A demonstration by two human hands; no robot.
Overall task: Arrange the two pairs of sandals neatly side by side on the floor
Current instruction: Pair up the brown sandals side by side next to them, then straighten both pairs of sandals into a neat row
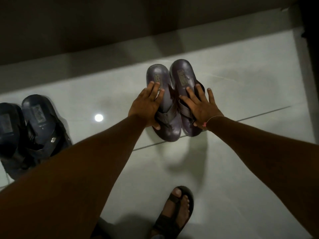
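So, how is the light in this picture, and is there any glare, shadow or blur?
Head view: the scene is dim; a round glare spot shines on the glossy floor. Soft shadows fall below the purple pair of sandals, which the left hand and right hand press flat on. The dark pair at the left edge is blurred, and the wide lens bends the tile lines.

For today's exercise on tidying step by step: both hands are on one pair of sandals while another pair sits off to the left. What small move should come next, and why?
Probably slide the held pair leftward toward the other pair. The left hand and right hand each press flat on one sandal, and bare floor separates the two pairs.
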